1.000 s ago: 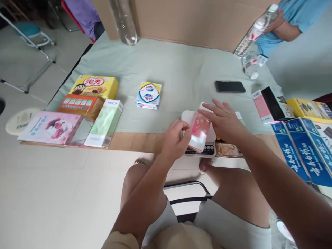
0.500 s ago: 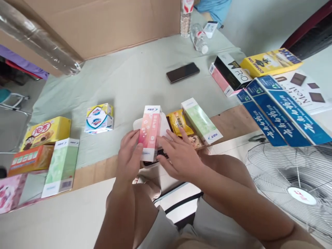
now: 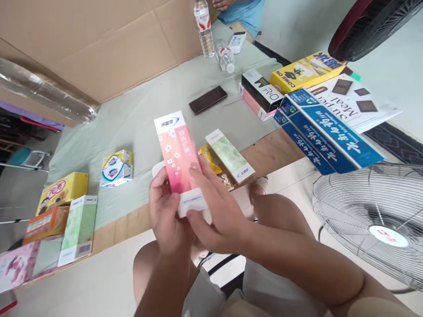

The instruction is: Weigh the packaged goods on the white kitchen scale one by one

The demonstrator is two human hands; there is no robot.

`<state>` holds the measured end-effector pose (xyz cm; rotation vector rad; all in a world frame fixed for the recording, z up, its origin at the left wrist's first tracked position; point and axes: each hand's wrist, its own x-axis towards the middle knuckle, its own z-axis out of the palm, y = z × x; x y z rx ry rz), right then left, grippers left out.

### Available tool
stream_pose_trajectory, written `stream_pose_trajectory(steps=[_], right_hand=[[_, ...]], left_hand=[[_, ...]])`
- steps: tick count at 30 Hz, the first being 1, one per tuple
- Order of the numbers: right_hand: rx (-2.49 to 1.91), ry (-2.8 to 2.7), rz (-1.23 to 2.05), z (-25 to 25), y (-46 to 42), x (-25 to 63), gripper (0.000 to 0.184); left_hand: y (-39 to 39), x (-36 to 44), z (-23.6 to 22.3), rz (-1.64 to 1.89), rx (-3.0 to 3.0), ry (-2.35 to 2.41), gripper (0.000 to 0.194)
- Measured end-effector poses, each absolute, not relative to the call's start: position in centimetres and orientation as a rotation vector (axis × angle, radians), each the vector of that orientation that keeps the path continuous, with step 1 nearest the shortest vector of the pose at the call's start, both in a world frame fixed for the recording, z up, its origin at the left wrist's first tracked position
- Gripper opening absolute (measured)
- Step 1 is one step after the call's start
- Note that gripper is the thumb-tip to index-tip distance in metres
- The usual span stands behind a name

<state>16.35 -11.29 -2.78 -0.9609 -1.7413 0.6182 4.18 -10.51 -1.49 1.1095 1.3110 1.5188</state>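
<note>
Head view: left hand (image 3: 168, 215) and right hand (image 3: 223, 209) pinched the pink box (image 3: 176, 152) in a two-sided grip, on the near side of the phone (image 3: 208, 100). Looked like a holding step; next move likely called for steady support.

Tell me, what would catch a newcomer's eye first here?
Probably the pink box with white flowers, held near the middle of the picture in the person's fingers. Next come the bright blue boxes lying side by side at the right, and the big wire-caged fan at lower right.
</note>
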Motion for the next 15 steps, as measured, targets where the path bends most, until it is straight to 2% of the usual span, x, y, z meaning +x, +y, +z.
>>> stream_pose_trajectory(steps=[2,6,9,12,15], right_hand=[[-0.991,-1.719,0.631,-1.5,-11.8,19.1,0.059],[-1.238,-1.714,0.619,0.1,-12.2,24.4,0.06],[-1.47,-1.694,0.425,0.5,-12.5,27.8,0.057],[-1.672,-1.586,0.158,1.0,-13.0,30.5,0.051],[-1.714,-1.492,0.036,1.4,-13.2,32.0,0.049]], left_hand=[[-9.6,6.1,-0.4,1.424,0.978,1.228,0.031],[-7.6,11.2,0.8,1.285,0.665,1.111,0.043],[-7.0,16.3,1.0,1.185,0.499,1.078,0.05],[-6.9,21.5,0.6,1.084,0.43,1.083,0.038],[-6.2,25.2,-0.8,1.059,0.407,1.137,0.031]])
